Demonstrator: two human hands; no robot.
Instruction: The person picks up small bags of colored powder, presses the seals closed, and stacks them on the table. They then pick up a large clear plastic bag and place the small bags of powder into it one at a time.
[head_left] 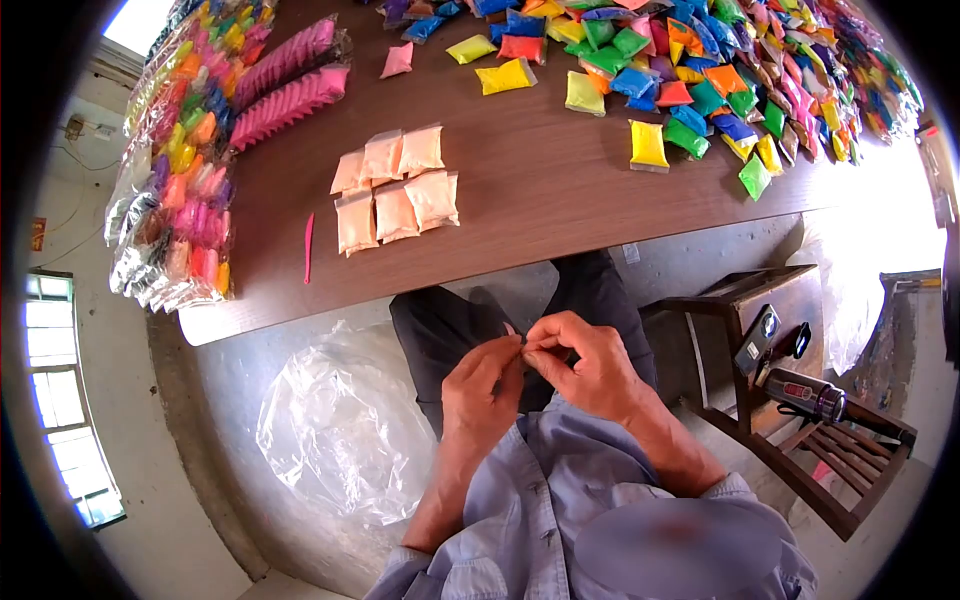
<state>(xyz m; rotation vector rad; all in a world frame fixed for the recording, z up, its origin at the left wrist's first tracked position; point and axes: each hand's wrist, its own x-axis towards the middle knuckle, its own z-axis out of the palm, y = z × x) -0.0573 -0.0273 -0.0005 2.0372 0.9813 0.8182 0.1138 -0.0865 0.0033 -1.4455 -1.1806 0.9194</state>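
Note:
My left hand [484, 388] and my right hand [588, 362] meet over my lap, below the table's near edge. Both are closed, thumbs and forefingers pinched together at the tips. What they pinch is too small or hidden to make out. On the table [540, 200] ahead of them lie several flat clear packets of peach-coloured material [397, 210], grouped in two rows. A thin pink stick-like tool [309, 248] rests left of these packets.
A heap of small colourful packets [640, 80] covers the table's far right. Bagged stacks of packets [190, 180] line the left end, beside pink packet stacks [290, 105]. Clear plastic [350, 430] lies on the floor. A wooden chair [760, 400] at right holds a flask [805, 393] and a phone [757, 340].

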